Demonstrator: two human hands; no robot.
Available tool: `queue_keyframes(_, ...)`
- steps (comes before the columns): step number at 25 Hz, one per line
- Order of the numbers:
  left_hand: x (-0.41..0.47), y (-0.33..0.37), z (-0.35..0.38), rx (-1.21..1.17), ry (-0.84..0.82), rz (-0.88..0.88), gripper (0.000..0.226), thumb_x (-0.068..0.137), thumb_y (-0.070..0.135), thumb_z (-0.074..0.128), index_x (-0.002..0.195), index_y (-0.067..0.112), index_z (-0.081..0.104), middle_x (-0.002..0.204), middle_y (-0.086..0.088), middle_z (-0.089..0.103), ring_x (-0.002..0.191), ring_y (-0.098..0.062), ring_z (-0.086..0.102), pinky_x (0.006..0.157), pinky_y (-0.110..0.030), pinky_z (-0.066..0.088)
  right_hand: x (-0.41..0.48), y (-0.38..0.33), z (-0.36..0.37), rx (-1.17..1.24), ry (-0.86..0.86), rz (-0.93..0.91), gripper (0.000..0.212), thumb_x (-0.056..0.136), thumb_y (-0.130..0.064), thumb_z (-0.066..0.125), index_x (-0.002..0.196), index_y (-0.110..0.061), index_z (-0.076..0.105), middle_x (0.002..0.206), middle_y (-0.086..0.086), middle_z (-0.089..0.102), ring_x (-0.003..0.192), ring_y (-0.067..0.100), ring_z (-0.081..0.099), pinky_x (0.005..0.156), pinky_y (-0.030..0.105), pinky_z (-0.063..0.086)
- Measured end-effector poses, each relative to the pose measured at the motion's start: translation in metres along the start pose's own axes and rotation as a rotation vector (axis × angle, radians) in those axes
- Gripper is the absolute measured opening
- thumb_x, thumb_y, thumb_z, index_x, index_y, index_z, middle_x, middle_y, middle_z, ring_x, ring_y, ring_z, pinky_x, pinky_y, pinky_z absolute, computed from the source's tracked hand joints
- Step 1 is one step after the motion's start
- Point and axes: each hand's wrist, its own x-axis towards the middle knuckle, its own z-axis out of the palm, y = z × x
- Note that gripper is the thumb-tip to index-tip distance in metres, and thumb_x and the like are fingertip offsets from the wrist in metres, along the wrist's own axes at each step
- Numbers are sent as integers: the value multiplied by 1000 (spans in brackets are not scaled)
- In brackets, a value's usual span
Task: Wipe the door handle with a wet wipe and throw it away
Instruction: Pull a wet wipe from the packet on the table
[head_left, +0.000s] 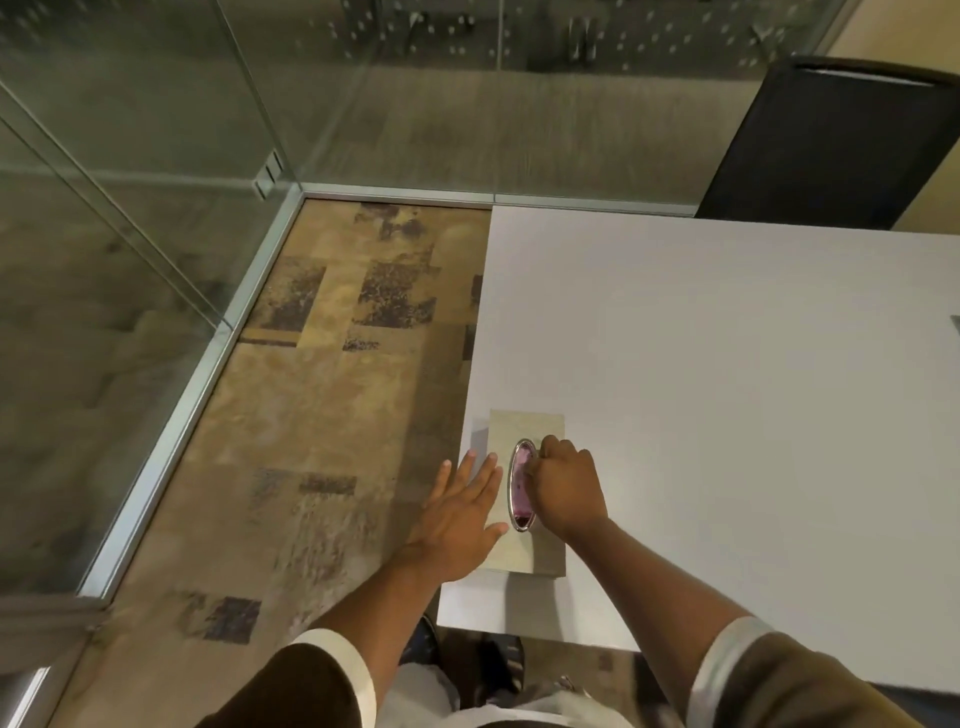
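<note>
A beige wipe box (540, 551) lies near the front left corner of the white table (727, 389). Its top has an oval chrome-rimmed opening (521, 501) with pale pink wipe material inside. My left hand (460, 519) rests flat on the box's left side with its fingers spread. My right hand (566, 486) is curled over the right side of the opening. Its fingertips pinch the wet wipe (523, 458) at the opening's far end. No door handle is in view.
Glass walls with metal frames (171, 410) run along the left and the back. Patterned brown carpet (332, 395) lies between the glass and the table. A black chair (831, 145) stands behind the table's far right side.
</note>
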Motion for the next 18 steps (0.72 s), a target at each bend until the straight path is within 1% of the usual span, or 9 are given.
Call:
queue_keyframes(1, 0, -1, -1, 6, 2, 0, 81, 115, 56, 37, 172, 20, -8, 175, 5, -24, 156, -18, -35, 132, -48, -19, 3, -3, 0, -24, -19, -1, 4, 84, -18, 67, 85, -16, 71, 80, 3, 55, 72, 28, 55, 62, 35, 34)
queue_keyframes(3, 2, -1, -4, 12, 0, 10, 81, 114, 55, 39, 172, 20, -5, 176, 5, -21, 156, -17, -33, 131, -47, -20, 7, -7, -3, -55, -62, 17, 13, 89, -19, 59, 90, -14, 71, 88, 4, 58, 82, 29, 57, 68, 37, 34)
queue_keyframes(5, 2, -3, -3, -5, 2, 12, 81, 114, 55, 41, 172, 20, -4, 176, 5, -20, 156, -16, -33, 131, -48, -20, 9, -13, -8, -65, -103, 61, 18, 92, -21, 54, 96, -15, 71, 96, 5, 61, 90, 29, 58, 75, 40, 39)
queue_keyframes(6, 2, -4, -2, -14, -1, 10, 81, 114, 55, 41, 172, 20, -4, 177, 5, -20, 155, -16, -33, 131, -48, -20, 9, -15, -9, -73, -118, 79, 18, 93, -22, 54, 99, -15, 71, 99, 5, 62, 93, 29, 58, 79, 41, 41)
queue_keyframes(8, 2, -4, -2, -28, -7, 10, 81, 114, 55, 40, 172, 20, -5, 176, 5, -21, 155, -16, -34, 132, -48, -19, 10, -18, -10, -74, -150, 100, 18, 91, -25, 62, 104, -16, 71, 106, 4, 62, 99, 28, 57, 85, 42, 41)
queue_keyframes(10, 2, -3, 0, -37, -17, 5, 82, 115, 55, 39, 171, 21, -9, 175, 6, -24, 156, -17, -34, 133, -50, -17, 12, -21, -10, -78, -180, 119, 26, 84, -30, 72, 106, -17, 71, 108, 4, 62, 101, 28, 56, 87, 42, 41)
queue_keyframes(12, 2, -3, 0, -53, -32, 1, 81, 115, 55, 38, 170, 22, -12, 173, 7, -27, 156, -18, -34, 133, -51, -16, 15, -25, -10, -88, -197, 144, 31, 78, -31, 76, 105, -17, 71, 108, 4, 61, 101, 28, 56, 86, 42, 41)
queue_keyframes(15, 2, -3, 1, -57, -30, -8, 81, 115, 55, 37, 167, 24, -18, 172, 8, -29, 159, -20, -31, 133, -52, -15, 17, -28, -7, -98, -181, 152, 29, 77, -27, 76, 104, -17, 71, 110, 4, 60, 102, 27, 54, 87, 41, 41)
queue_keyframes(18, 1, -3, -1, -53, -38, -10, 81, 115, 56, 36, 161, 26, -23, 172, 8, -29, 161, -22, -29, 132, -49, -19, 13, -28, -3, -79, -150, 147, 21, 81, -23, 71, 101, -15, 72, 110, 5, 59, 101, 29, 53, 84, 43, 41)
